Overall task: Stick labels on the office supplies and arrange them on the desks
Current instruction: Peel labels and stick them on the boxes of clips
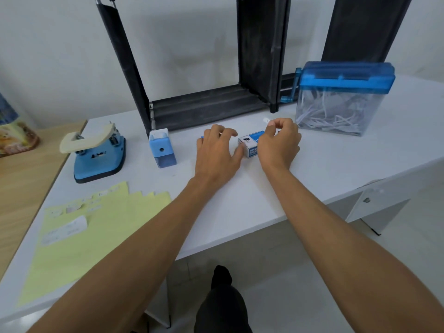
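1. The desk [240, 207] is smooth, white and a bit shiny.
2. The side table [21, 188] looks like wood.
3. The shredder [336, 109] is see-through plastic.
4. The yellow sheet [84, 248] is matt paper.

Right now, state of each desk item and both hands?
binder clip box: closed, lying between the hands
left hand: thumb against the box
right hand: pinches a label
label: above the box, unstuck
hole punch: handle up
pencil sharpener: upright
paper shredder: lid on, shreds inside
label sheet: flat on desk
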Demonstrator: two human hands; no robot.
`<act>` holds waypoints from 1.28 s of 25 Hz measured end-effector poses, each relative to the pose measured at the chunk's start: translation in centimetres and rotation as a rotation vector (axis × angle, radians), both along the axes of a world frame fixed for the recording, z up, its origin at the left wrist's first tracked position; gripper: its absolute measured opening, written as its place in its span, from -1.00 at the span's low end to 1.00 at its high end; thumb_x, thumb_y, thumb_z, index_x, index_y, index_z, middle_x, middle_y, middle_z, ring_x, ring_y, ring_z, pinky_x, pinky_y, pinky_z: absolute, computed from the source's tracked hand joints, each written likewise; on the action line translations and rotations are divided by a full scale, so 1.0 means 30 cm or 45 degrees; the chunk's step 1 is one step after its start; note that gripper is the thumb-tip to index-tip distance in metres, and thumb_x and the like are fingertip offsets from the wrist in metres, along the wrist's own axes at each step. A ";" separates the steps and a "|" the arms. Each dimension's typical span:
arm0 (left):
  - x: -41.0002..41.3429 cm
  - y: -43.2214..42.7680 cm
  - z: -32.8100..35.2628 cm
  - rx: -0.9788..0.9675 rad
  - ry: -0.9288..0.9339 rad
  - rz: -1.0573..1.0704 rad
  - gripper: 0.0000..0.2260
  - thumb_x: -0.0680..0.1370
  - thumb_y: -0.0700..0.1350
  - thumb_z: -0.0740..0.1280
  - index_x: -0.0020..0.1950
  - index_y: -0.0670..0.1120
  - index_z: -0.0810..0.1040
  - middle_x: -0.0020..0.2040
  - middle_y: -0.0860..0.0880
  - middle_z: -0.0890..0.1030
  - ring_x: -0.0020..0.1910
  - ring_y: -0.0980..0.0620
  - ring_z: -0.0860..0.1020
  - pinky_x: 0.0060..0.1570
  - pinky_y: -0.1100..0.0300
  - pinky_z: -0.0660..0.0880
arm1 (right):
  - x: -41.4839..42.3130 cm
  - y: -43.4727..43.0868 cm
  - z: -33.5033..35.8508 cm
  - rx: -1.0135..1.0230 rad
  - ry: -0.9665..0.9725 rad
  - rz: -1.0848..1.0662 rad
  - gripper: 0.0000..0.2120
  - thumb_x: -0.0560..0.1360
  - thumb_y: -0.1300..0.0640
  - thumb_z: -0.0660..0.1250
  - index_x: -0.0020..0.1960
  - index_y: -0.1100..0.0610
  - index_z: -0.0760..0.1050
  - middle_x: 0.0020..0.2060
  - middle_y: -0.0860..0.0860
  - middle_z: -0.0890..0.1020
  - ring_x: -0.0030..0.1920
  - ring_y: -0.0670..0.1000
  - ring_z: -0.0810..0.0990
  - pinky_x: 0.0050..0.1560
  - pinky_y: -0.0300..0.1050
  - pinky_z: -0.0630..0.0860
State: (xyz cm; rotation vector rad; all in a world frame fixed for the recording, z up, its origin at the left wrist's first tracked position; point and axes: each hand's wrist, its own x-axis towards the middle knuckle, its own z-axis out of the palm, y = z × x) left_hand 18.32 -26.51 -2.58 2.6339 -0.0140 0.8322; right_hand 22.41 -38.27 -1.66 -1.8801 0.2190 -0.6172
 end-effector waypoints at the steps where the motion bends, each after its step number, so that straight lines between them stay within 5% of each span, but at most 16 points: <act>1: 0.006 -0.011 0.000 -0.053 0.020 -0.078 -0.69 0.57 0.03 0.31 0.28 -0.05 0.50 0.25 -0.02 0.47 0.23 0.00 0.39 0.22 0.13 0.26 | 0.008 0.000 -0.002 0.042 0.048 0.012 -0.93 0.62 0.11 0.14 -0.02 0.03 0.38 0.09 -0.03 0.52 0.14 0.03 0.46 0.15 -0.10 0.34; 4: 0.023 -0.034 -0.001 -0.185 0.159 -0.256 -0.63 0.56 0.07 0.28 0.33 -0.03 0.46 0.29 -0.01 0.45 0.26 0.01 0.38 0.28 0.12 0.30 | 0.017 0.002 -0.010 0.110 0.094 0.063 -0.92 0.61 0.12 0.14 -0.06 0.00 0.34 0.05 -0.03 0.55 0.02 0.05 0.55 0.09 0.01 0.48; 10: 0.019 -0.032 0.003 -0.208 0.320 -0.283 -0.59 0.53 0.05 0.39 0.34 0.00 0.45 0.17 0.04 0.46 0.10 0.06 0.41 0.06 0.25 0.32 | -0.009 -0.011 -0.003 0.154 0.065 0.096 -0.94 0.61 0.14 0.16 0.00 0.07 0.40 -0.01 -0.07 0.52 -0.10 -0.06 0.46 -0.20 -0.24 0.32; 14: -0.023 -0.009 0.017 -0.508 0.261 -0.205 -0.70 0.57 0.09 0.33 0.23 -0.02 0.54 0.11 0.04 0.50 0.03 0.07 0.47 -0.01 0.28 0.42 | -0.050 -0.009 0.010 0.316 -0.027 0.261 -0.93 0.62 0.17 0.18 0.00 0.11 0.43 -0.05 -0.02 0.53 -0.12 -0.11 0.50 -0.35 -0.51 0.36; 18: -0.093 0.065 0.064 -0.892 0.367 -0.131 -0.68 0.63 0.17 0.18 0.11 -0.04 0.55 0.01 -0.03 0.61 -0.09 0.03 0.56 -0.20 0.29 0.57 | -0.125 0.037 0.014 0.358 -0.076 0.628 -0.91 0.63 0.14 0.20 0.00 0.12 0.45 0.03 0.01 0.61 -0.01 -0.04 0.59 -0.24 -0.40 0.50; 21: -0.157 0.142 0.096 -1.008 0.389 -0.085 -0.65 0.63 0.20 0.16 0.08 -0.03 0.57 -0.12 0.00 0.64 -0.30 0.10 0.58 -0.40 0.32 0.50 | -0.195 0.089 0.015 0.375 -0.092 0.744 -0.91 0.63 0.14 0.20 -0.03 0.11 0.44 0.04 0.02 0.62 0.03 0.02 0.61 -0.24 -0.33 0.53; 26: -0.300 0.293 0.112 -1.163 0.318 -0.020 -0.47 0.58 0.26 0.20 0.01 -0.22 0.60 -0.24 -0.14 0.64 -0.40 0.01 0.60 -0.33 0.15 0.49 | -0.314 0.237 0.044 0.277 -0.263 0.851 -0.86 0.61 0.20 0.23 -0.11 0.05 0.46 0.04 -0.08 0.63 0.04 0.01 0.61 -0.10 -0.30 0.54; 32: -0.513 0.462 0.160 -1.369 0.314 -0.180 -0.71 0.61 0.08 0.29 0.18 -0.10 0.54 0.01 -0.11 0.63 -0.26 -0.12 0.68 -0.24 0.12 0.57 | -0.434 0.432 0.098 0.358 -0.241 1.011 -0.88 0.61 0.21 0.22 -0.09 0.10 0.46 0.12 -0.03 0.62 -0.05 -0.13 0.59 -0.17 -0.39 0.49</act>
